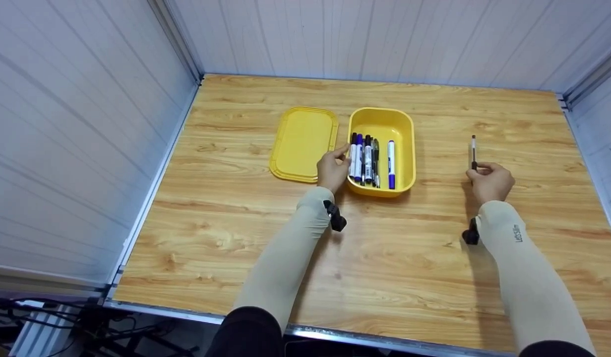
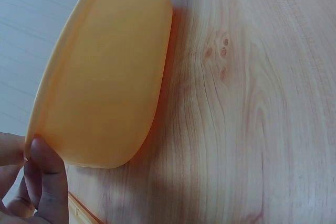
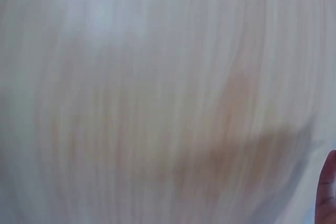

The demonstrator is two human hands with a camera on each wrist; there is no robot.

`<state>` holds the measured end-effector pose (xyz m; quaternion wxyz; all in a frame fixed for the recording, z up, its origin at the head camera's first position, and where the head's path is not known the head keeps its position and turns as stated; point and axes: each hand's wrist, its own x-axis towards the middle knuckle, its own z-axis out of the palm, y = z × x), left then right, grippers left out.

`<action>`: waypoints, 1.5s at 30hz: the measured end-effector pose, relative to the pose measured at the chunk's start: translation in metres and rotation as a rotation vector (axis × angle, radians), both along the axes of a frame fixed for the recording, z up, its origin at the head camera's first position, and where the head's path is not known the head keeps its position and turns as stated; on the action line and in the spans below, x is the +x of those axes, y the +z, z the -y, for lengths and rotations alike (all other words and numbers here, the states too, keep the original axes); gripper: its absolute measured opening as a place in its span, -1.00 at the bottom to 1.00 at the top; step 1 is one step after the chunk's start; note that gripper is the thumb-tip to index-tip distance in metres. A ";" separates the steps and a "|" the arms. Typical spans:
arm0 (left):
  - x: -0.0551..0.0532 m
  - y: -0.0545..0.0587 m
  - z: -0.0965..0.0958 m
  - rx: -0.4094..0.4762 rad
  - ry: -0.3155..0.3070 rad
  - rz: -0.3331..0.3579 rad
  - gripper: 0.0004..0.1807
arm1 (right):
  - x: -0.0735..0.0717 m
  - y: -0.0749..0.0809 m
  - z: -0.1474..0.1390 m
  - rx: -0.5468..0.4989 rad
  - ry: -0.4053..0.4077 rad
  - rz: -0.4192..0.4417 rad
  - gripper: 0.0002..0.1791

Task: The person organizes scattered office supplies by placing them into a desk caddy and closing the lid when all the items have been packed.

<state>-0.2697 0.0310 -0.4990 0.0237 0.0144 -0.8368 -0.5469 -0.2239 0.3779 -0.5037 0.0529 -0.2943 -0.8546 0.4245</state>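
A yellow plastic box (image 1: 407, 171) stands on the table with several pens and markers inside, most of them lined up along its left side. One white marker with a blue cap (image 1: 391, 163) lies apart from them, nearer the right wall. My left hand (image 1: 334, 168) pinches the box's left rim between thumb and finger, which the left wrist view shows close up. Off to the right, my right hand (image 1: 491, 182) holds a slim pen (image 1: 473, 148) by one end, its other end pointing away from me. In the right wrist view only a fingertip (image 3: 326, 187) shows.
Left of the box lies its flat yellow lid (image 1: 305, 141). The wood-grain table (image 1: 226, 238) is bounded by white panels at the back, left (image 1: 77, 139) and right. Dark cables (image 1: 47, 317) hang past the table's front left corner.
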 end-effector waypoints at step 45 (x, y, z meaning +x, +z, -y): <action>0.000 0.000 0.001 0.008 -0.003 -0.010 -0.58 | -0.017 0.018 0.086 -0.412 0.039 -0.236 -0.70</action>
